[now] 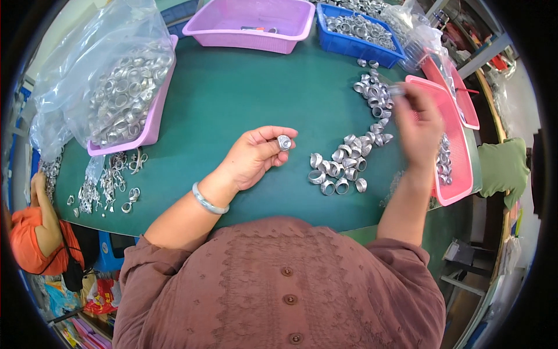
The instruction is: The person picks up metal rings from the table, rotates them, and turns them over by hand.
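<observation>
Over the middle of the green table, my left hand point(256, 152) pinches a silver-coloured ring point(284, 142) between thumb and fingers, its broad face turned up. At the right, my right hand point(419, 125) is raised beside the pink basket, blurred by motion. A smeared silver ring point(396, 91) shows at its fingertips. Between the hands lies a loose pile of chunky silver rings point(343, 164). From it, more rings point(375, 93) trail away toward the blue basket, partly beside my right hand.
A pink basket point(456, 122) with rings stands right; a blue basket point(354, 51) of rings and a purple basket point(244, 42) stand at the back. At left, a bag of rings point(125, 93) fills another purple basket, near small jewellery point(107, 189). Two people point(505, 168) sit at the sides.
</observation>
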Tool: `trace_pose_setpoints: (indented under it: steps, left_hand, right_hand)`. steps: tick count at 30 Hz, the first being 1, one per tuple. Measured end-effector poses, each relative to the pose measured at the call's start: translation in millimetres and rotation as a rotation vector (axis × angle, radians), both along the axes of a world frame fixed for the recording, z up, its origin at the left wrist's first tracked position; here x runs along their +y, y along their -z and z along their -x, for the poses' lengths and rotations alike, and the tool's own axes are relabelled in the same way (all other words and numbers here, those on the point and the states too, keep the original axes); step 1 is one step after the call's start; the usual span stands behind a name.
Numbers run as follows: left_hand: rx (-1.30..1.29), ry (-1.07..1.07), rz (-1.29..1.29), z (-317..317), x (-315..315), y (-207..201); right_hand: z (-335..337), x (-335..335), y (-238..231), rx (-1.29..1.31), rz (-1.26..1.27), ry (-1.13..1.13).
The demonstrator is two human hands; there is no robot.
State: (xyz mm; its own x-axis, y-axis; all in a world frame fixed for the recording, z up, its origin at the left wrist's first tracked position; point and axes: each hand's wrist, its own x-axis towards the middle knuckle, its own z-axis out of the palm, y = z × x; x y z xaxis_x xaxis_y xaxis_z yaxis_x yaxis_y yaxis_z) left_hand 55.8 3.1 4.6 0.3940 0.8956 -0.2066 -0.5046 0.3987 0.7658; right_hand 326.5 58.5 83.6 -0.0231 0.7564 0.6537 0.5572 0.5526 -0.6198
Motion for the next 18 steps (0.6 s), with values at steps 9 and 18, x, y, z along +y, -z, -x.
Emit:
trace_pose_setpoints:
  steps: [9, 18]
  left_hand:
    - [-0.186, 0.12, 0.018, -2, 3, -2]
    - [0.012, 0.098, -0.106, -1, -2, -1]
  right_hand:
    - [-49, -8, 1, -0.461, 0.016, 0.413]
    - [61, -41, 38, -0.85, 0.384, -0.368]
